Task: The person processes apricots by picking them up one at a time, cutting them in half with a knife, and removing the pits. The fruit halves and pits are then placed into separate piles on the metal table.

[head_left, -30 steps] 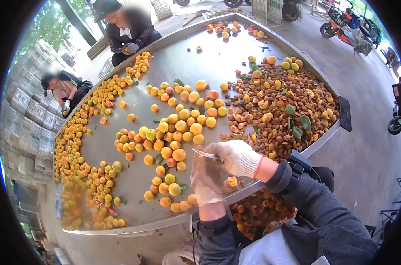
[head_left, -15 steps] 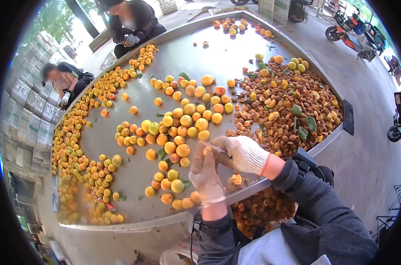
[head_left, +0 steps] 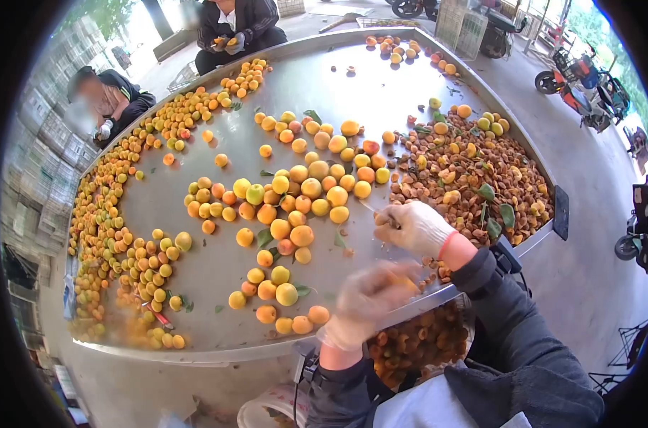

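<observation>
Right hand [head_left: 415,227] in a white knit glove, fingers [head_left: 395,217] curled tight around the handle of a small knife [head_left: 367,207]. Thin blade poking out to the left of the fingertips, low over the steel surface [head_left: 352,93].

Left hand [head_left: 370,298] in a thin pale glove, just below the right-hand fingers and nearer the body, smeared by motion blur. Fingers half curled, with an orange patch [head_left: 407,284] at their tips. Cannot tell how far closed, nor what exactly sits in the grip.

Ahead and to the left of the knife-holding fingers, a loose spread of whole apricots [head_left: 302,189], yellow to orange, a few green leaves among them. To the right of those fingers and beyond, a brown heap of pits [head_left: 473,178] reaching to the raised rim. Below the left-hand fingers, under the near edge of the surface, a mass of halved apricots [head_left: 416,342].

Far across from both sets of fingers, a long band of fruit [head_left: 110,214] along the opposite rim. Seated there, a person in dark clothes [head_left: 242,25] and a second person [head_left: 106,100], well apart from the gloved hands.
</observation>
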`<state>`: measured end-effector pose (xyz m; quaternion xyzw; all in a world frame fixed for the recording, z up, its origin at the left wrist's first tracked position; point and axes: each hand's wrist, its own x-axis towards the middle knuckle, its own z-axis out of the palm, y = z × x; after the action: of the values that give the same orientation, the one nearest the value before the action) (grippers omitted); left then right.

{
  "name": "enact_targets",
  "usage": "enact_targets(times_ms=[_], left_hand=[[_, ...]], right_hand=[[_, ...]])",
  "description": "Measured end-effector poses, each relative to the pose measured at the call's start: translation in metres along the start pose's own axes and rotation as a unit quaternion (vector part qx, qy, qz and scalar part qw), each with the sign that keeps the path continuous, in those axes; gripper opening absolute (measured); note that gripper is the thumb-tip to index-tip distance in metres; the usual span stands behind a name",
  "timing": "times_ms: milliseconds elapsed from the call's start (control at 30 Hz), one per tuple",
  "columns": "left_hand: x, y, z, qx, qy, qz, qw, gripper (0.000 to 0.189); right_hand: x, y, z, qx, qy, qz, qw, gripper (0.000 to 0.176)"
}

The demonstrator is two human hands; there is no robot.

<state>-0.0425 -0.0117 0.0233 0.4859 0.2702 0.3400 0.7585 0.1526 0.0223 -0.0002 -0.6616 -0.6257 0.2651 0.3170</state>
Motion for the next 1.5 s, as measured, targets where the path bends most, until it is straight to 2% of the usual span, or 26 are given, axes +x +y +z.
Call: enact_targets(times_ms=[33, 67, 133, 167, 200, 267, 333, 367, 400, 433, 467, 533, 567, 600, 633, 667, 767, 833, 900, 933, 1000, 1033, 1133, 1233, 1467, 1500], left_hand=[[-0.002, 0.000, -0.001, 0.133, -0.168, -0.027, 0.976, 0.032], [-0.002, -0.001, 0.000, 0.132, -0.169, -0.028, 0.976, 0.032], [0.000, -0.004, 0.004, 0.151, -0.215, 0.130, 0.956, 0.033], [-0.002, -0.005, 0.004, 0.120, -0.147, 0.064, 0.980, 0.035], [-0.001, -0.003, 0.001, 0.121, -0.146, 0.064, 0.980, 0.035], [0.001, 0.007, -0.010, 0.031, 0.126, -0.071, 0.989, 0.037], [0.007, -0.028, -0.037, -0.113, 0.230, 0.087, 0.963, 0.036], [0.008, -0.026, -0.043, -0.114, 0.231, 0.089, 0.962, 0.036], [0.009, -0.023, -0.048, -0.151, 0.303, 0.083, 0.937, 0.037], [0.010, -0.022, -0.050, -0.188, 0.371, 0.075, 0.906, 0.040], [0.014, -0.025, -0.050, -0.190, 0.371, 0.074, 0.906, 0.040], [0.024, -0.031, -0.044, -0.176, 0.353, -0.025, 0.919, 0.048], [0.025, -0.031, -0.039, -0.176, 0.348, -0.024, 0.921, 0.048], [0.025, -0.030, -0.033, -0.165, 0.290, -0.023, 0.942, 0.045], [0.025, -0.029, -0.027, -0.155, 0.232, -0.021, 0.960, 0.043], [0.025, -0.026, -0.024, -0.157, 0.228, -0.021, 0.961, 0.043], [0.023, -0.021, -0.020, -0.183, 0.178, 0.041, 0.966, 0.039], [0.023, -0.023, -0.020, -0.279, 0.149, 0.087, 0.945, 0.045], [0.022, -0.026, -0.023, -0.285, 0.126, 0.094, 0.945, 0.049], [0.022, -0.027, -0.023, -0.294, 0.102, 0.100, 0.945, 0.054], [0.021, -0.025, -0.017, -0.299, 0.081, 0.099, 0.946, 0.055], [0.021, -0.024, -0.015, -0.306, 0.063, 0.102, 0.944, 0.056], [0.021, -0.024, -0.011, -0.313, 0.047, 0.099, 0.943, 0.057], [0.020, -0.022, -0.010, -0.334, 0.065, 0.110, 0.934, 0.056], [0.023, -0.024, -0.005, -0.301, 0.096, 0.123, 0.941, 0.055], [0.021, -0.017, 0.001, -0.267, 0.126, 0.099, 0.950, 0.057]], right_hand=[[0.007, -0.007, 0.002, -0.090, -0.040, 0.006, 0.995, 0.021], [0.013, -0.013, 0.005, -0.179, -0.080, 0.012, 0.981, 0.026], [0.030, -0.010, 0.024, -0.151, -0.064, 0.004, 0.986, 0.031], [0.037, -0.012, 0.031, -0.170, -0.057, -0.026, 0.983, 0.030], [0.044, -0.013, 0.040, -0.189, -0.050, -0.056, 0.979, 0.030], [0.058, -0.003, 0.074, -0.218, -0.035, -0.102, 0.970, 0.031], [0.060, -0.001, 0.073, -0.258, -0.054, -0.103, 0.959, 0.035], [0.053, -0.012, 0.059, -0.072, -0.100, -0.033, 0.992, 0.037], [0.045, -0.028, 0.043, 0.117, -0.144, 0.040, 0.982, 0.039], [0.033, -0.049, 0.026, 0.195, -0.152, 0.113, 0.962, 0.042], [0.024, -0.050, 0.021, 0.194, -0.152, 0.114, 0.963, 0.042], [0.005, -0.047, 0.013, 0.223, -0.122, -0.021, 0.967, 0.043], [-0.001, -0.044, 0.017, 0.175, -0.067, -0.127, 0.974, 0.041], [-0.003, -0.043, 0.015, 0.172, -0.062, -0.126, 0.975, 0.041], [-0.005, -0.043, 0.013, 0.092, -0.053, -0.153, 0.982, 0.040], [-0.006, -0.043, 0.011, 0.011, -0.045, -0.179, 0.983, 0.040], [-0.020, -0.060, -0.003, 0.045, -0.037, -0.121, 0.991, 0.038], [-0.033, -0.063, -0.005, 0.082, -0.019, -0.081, 0.993, 0.037], [-0.050, -0.058, -0.005, 0.152, -0.055, 0.031, 0.986, 0.026], [-0.055, -0.057, -0.003, 0.154, -0.052, 0.033, 0.986, 0.026], [-0.063, -0.054, -0.002, 0.142, -0.138, 0.036, 0.980, 0.018], [-0.063, -0.049, 0.000, 0.138, -0.131, -0.003, 0.982, 0.020], [-0.061, -0.053, -0.001, 0.129, -0.123, 0.042, 0.983, 0.024], [-0.065, -0.055, -0.001, 0.200, -0.123, 0.061, 0.970, 0.023], [-0.067, -0.041, 0.005, 0.202, -0.121, 0.031, 0.971, 0.022], [-0.066, -0.040, 0.005, 0.200, -0.126, 0.029, 0.971, 0.021]])
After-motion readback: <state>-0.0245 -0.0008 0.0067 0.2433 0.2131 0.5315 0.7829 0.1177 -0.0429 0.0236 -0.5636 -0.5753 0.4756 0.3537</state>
